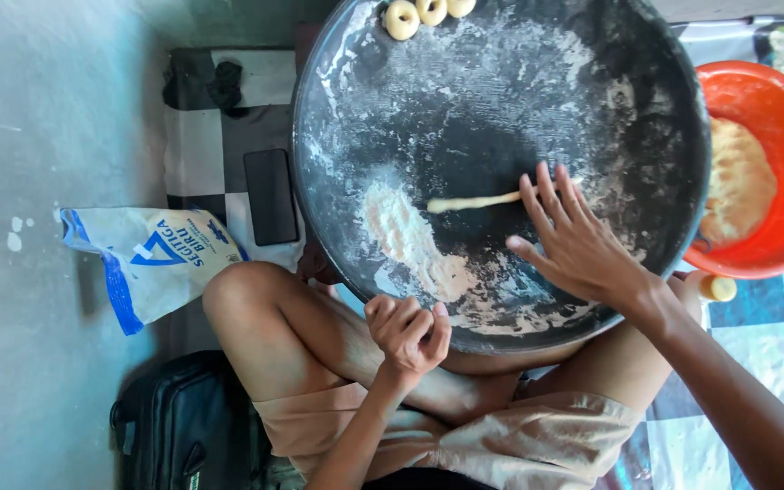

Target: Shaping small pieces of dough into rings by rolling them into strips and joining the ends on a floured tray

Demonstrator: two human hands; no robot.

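The right hand lies open, fingers spread flat on the right end of a thin pale dough rope in the middle of the round, flour-dusted dark metal tray. The left hand is curled shut at the tray's near rim, holding nothing visible. Three small dough rings sit at the far edge.

Dough rope's end under right hand

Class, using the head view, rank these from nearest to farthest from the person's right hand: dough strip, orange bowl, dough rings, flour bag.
1. Dough strip: under the right hand's fingers.
2. Orange bowl: to the right.
3. Dough rings: tray's far edge.
4. Flour bag: far left, on the floor.
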